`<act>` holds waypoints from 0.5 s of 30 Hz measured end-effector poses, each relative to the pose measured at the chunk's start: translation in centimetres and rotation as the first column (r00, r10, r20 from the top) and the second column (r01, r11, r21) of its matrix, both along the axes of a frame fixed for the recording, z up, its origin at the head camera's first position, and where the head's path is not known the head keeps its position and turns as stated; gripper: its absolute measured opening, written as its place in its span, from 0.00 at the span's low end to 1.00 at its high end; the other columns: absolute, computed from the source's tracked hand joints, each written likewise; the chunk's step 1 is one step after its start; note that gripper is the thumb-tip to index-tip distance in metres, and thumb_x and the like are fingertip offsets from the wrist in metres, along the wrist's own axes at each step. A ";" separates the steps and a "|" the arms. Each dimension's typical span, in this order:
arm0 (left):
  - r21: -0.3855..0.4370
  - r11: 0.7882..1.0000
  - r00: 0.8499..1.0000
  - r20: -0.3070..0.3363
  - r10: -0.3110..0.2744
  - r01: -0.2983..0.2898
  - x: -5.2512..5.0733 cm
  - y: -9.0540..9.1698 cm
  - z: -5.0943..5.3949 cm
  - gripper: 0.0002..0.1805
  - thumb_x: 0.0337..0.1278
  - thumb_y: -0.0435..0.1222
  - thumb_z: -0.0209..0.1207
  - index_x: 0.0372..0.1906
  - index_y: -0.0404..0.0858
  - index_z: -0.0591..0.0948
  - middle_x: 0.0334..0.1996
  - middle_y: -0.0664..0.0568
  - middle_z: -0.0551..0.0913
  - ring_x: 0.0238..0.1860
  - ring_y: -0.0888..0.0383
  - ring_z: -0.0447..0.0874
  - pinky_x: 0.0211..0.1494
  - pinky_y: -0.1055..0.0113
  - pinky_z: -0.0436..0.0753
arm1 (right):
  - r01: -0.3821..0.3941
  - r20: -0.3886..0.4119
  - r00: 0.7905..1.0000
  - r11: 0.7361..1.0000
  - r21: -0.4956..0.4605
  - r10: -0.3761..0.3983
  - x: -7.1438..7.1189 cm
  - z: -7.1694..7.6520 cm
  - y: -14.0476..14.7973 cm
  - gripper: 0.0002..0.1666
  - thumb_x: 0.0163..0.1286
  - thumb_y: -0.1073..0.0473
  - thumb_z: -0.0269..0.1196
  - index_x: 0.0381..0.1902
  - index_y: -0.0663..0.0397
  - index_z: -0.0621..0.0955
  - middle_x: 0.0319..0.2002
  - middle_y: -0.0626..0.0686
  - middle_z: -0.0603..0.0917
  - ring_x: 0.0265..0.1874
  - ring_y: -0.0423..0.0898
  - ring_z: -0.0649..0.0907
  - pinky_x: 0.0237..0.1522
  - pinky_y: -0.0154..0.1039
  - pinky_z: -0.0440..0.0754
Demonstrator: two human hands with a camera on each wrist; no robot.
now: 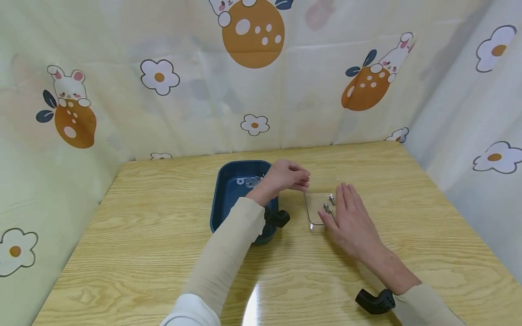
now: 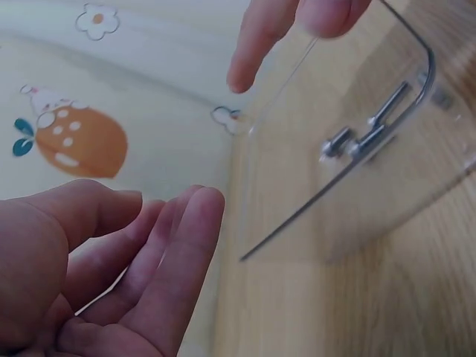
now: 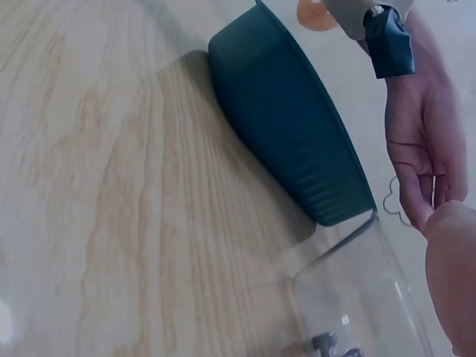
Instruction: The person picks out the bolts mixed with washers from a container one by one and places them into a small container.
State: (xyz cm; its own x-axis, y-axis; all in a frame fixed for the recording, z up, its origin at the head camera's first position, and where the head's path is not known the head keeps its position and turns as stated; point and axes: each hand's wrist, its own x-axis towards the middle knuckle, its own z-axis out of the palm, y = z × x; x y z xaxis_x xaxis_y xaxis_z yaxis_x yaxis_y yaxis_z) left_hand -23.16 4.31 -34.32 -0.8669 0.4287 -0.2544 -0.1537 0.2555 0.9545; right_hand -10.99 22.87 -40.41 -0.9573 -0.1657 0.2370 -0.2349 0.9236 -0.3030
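Observation:
A clear plastic box (image 1: 306, 209) stands on the table with several metal bolts (image 2: 379, 141) inside. My left hand (image 1: 285, 175) is above the gap between this box and a dark blue tray (image 1: 217, 199). Its fingers are loosely bent, and the left wrist view shows nothing between them. Beside the clear box, my right hand (image 1: 354, 222) has its fingers straight and hides the box's right side. Flat washers (image 1: 249, 182) lie in the tray, partly covered by my left forearm.
Wooden table (image 1: 134, 217) lies under everything. A printed curtain (image 1: 195, 117) closes off the back and sides. Black wrist cameras (image 1: 375, 302) are strapped to both wrists.

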 end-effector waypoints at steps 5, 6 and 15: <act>0.046 0.998 0.999 0.009 0.042 -0.042 -0.6 -1.5 0.2 0.12 0.68 0.35 0.59 0.49 0.32 0.84 0.44 0.35 0.87 0.39 0.50 0.91 0.45 0.61 0.90 | -0.022 0.021 1.000 1.000 0.006 0.022 -0.2 0.6 -0.9 0.49 0.79 0.39 0.45 0.74 0.77 0.48 0.76 0.74 0.49 0.77 0.68 0.49 0.80 0.58 0.45; 0.048 0.998 0.999 0.008 0.047 -0.048 -0.6 -1.8 0.2 0.12 0.68 0.35 0.59 0.49 0.31 0.84 0.44 0.35 0.87 0.39 0.51 0.90 0.48 0.59 0.89 | -0.027 0.025 0.999 1.000 0.007 0.027 -0.3 0.7 -1.1 0.49 0.79 0.39 0.45 0.74 0.77 0.48 0.76 0.74 0.49 0.77 0.68 0.48 0.80 0.58 0.45; 0.053 0.993 0.995 0.012 0.102 -0.102 -1.2 -4.7 0.3 0.14 0.69 0.36 0.58 0.53 0.31 0.81 0.50 0.34 0.84 0.50 0.42 0.87 0.60 0.50 0.83 | -0.055 0.055 0.997 0.998 0.008 0.055 -0.7 1.4 -3.3 0.49 0.78 0.38 0.47 0.75 0.75 0.49 0.77 0.72 0.49 0.78 0.65 0.47 0.79 0.60 0.48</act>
